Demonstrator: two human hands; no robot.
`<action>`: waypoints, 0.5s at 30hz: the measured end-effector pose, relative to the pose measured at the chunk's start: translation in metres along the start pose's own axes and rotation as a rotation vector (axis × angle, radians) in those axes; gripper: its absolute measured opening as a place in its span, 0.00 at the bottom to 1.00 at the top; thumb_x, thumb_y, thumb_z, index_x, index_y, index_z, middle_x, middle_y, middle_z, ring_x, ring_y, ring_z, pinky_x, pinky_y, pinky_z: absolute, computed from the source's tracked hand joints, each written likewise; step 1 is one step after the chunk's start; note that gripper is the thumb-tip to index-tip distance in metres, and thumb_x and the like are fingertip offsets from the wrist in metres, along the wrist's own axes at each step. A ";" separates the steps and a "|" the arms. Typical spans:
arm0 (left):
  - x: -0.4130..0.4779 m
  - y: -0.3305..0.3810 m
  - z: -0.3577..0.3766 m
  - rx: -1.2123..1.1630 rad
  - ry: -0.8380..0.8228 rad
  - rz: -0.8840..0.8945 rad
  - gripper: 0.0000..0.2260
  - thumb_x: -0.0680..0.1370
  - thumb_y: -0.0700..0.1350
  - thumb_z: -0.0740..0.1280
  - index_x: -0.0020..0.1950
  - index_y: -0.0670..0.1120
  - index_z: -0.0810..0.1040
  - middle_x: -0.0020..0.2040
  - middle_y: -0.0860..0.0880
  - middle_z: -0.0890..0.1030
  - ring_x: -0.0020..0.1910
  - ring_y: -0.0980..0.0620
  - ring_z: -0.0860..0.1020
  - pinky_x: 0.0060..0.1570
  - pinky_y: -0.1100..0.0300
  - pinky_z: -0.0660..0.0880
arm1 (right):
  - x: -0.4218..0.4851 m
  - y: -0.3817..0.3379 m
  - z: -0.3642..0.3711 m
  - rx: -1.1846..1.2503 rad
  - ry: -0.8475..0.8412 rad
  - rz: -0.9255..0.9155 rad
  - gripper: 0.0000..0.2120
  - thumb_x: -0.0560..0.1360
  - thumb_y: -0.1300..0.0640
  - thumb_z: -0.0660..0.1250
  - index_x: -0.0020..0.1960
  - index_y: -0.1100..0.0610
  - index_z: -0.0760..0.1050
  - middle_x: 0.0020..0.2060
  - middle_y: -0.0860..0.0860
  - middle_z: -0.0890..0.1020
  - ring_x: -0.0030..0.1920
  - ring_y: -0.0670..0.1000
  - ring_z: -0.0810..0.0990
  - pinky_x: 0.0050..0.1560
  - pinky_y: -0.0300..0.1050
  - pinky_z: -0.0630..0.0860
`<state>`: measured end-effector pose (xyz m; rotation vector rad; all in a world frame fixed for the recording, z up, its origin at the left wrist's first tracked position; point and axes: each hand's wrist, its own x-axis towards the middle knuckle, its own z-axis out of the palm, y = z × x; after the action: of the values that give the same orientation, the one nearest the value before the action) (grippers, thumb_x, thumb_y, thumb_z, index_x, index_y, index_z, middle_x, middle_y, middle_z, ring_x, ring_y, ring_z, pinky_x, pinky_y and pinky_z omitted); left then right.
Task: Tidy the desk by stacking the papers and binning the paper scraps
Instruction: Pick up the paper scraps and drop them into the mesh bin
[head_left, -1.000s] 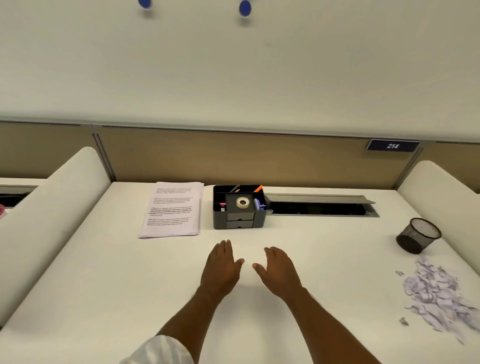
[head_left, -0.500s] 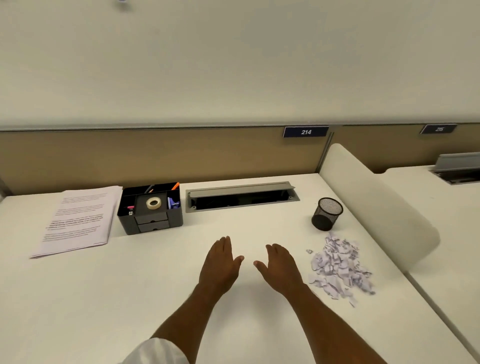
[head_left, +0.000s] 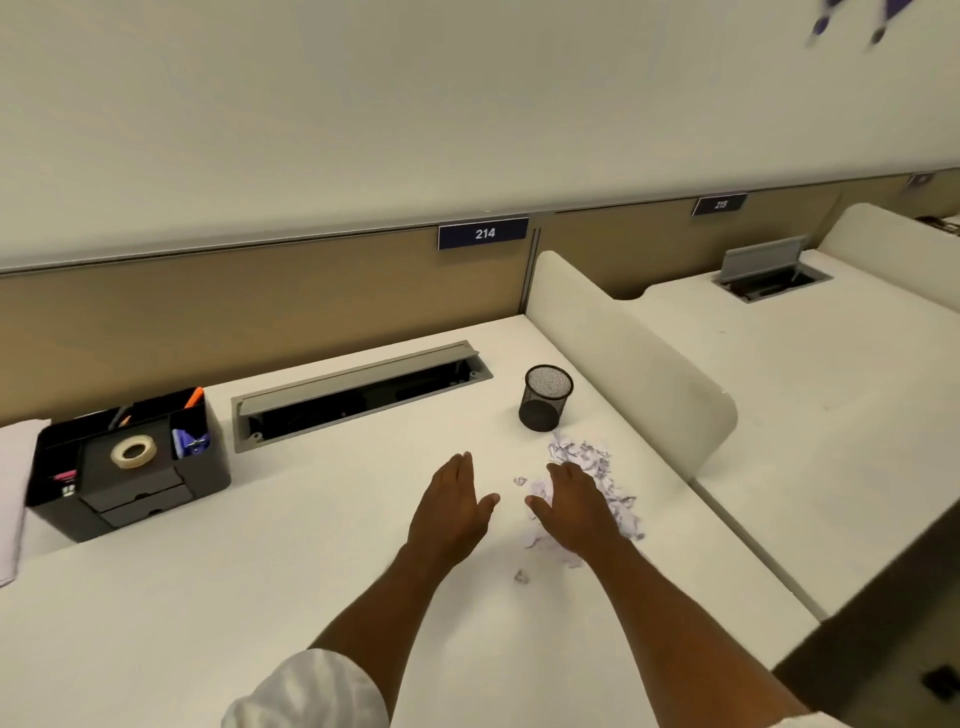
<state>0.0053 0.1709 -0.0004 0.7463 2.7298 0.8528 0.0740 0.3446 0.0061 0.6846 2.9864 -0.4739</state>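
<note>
1. Hands. The left hand (head_left: 450, 513) and the right hand (head_left: 579, 512) lie palm down over the table (head_left: 234, 597), side by side. The grip of each is apart: the fingers are straight and hold nothing.

2. Change. Half a second ago the paper scraps (head_left: 589, 457) lay clear to the right of the right hand. That hand now covers the near part of the heap, and the left hand is just left of it. Judgement: the scrap-binning step is about to start; no scrap is lifted yet.

3. Target. The mesh bin (head_left: 544, 400) stands upright just beyond the heap, near the right-hand divider (head_left: 623, 358).

4. Papers. The papers (head_left: 10, 493) have moved to the far left edge of the view, beside the organiser (head_left: 132, 501).

5. Not determinable:
- whether the right palm touches the scraps or hovers above them;
- how much of the heap lies under that hand;
- whether the bin holds anything, as its inside is not readable;
- whether the papers are squared, as the view cuts them off.
</note>
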 end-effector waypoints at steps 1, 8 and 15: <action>0.003 0.004 0.006 0.011 -0.014 0.003 0.33 0.81 0.57 0.59 0.79 0.42 0.51 0.79 0.45 0.54 0.78 0.48 0.53 0.75 0.56 0.53 | 0.005 0.008 -0.003 -0.006 -0.013 0.016 0.31 0.77 0.42 0.61 0.74 0.57 0.62 0.72 0.57 0.66 0.71 0.58 0.66 0.69 0.51 0.64; 0.034 0.036 0.044 0.079 -0.084 -0.053 0.38 0.78 0.58 0.63 0.79 0.45 0.48 0.80 0.46 0.52 0.78 0.47 0.52 0.75 0.54 0.56 | 0.050 0.064 -0.011 -0.021 -0.176 -0.021 0.32 0.75 0.51 0.65 0.76 0.51 0.58 0.74 0.55 0.61 0.73 0.58 0.61 0.69 0.52 0.65; 0.071 0.073 0.087 0.094 -0.223 -0.158 0.46 0.72 0.62 0.70 0.80 0.51 0.46 0.80 0.47 0.48 0.78 0.46 0.50 0.74 0.50 0.56 | 0.091 0.114 -0.011 -0.111 -0.385 -0.260 0.44 0.69 0.41 0.72 0.78 0.46 0.52 0.78 0.52 0.54 0.77 0.56 0.52 0.74 0.54 0.57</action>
<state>0.0019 0.3010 -0.0318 0.5933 2.6004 0.5747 0.0412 0.4837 -0.0253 0.1683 2.7132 -0.3935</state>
